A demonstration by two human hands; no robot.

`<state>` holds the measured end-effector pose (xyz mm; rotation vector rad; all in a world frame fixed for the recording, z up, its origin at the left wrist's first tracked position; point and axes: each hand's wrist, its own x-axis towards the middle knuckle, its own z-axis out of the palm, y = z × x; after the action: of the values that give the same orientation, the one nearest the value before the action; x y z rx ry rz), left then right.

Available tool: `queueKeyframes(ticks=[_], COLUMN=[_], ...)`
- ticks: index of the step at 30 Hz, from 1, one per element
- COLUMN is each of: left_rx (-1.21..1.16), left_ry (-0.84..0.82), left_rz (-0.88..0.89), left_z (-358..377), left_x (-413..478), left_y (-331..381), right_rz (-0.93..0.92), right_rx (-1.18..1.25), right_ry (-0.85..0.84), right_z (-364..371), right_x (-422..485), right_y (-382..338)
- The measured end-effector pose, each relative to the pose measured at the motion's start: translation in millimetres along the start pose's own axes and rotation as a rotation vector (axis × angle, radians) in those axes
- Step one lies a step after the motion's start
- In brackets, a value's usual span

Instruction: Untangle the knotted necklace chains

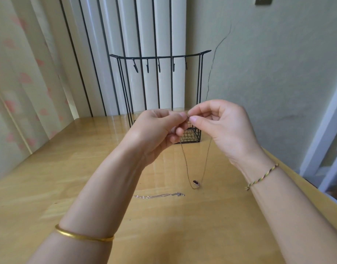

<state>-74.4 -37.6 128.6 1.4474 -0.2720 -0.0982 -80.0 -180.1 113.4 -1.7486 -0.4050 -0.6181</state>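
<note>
A thin gold necklace chain (pixel 184 159) hangs in a long loop from both hands, raised above the wooden table (pixel 68 178). A small dark red pendant (pixel 195 182) sits at the bottom of the loop, close to the tabletop. My left hand (pixel 158 130) and my right hand (pixel 219 126) meet fingertip to fingertip and each pinches the chain's top ends at the clasp. A second, silver chain (pixel 160 195) lies stretched out on the table below my left hand, touched by neither hand.
A black wire jewellery stand (pixel 160 60) with several hooks and a mesh base stands at the table's back edge, right behind my hands. Behind it are a white radiator and a wall. A curtain hangs at the left. The table's right edge runs close by my right forearm.
</note>
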Motion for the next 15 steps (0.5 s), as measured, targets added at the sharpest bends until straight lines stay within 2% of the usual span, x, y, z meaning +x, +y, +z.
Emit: queueKeyframes(ticks=[4, 9, 15], left_rx=[0.037, 0.101, 0.046], left_ry=[0.066, 0.122, 0.101], left_rz=[0.050, 0.114, 0.074], left_z=[2.7, 5.6, 5.1], left_x=[-0.3, -0.5, -0.5], left_y=[2.0, 2.6, 4.7], right_rz=[-0.055, -0.269, -0.339], right_rx=[-0.163, -0.426, -0.420], right_ry=[0.053, 0.170, 0.208], right_z=[2.4, 9.4, 9.9], right_x=[-0.8, -3.5, -3.1], right_y=[-0.5, -1.4, 2.2])
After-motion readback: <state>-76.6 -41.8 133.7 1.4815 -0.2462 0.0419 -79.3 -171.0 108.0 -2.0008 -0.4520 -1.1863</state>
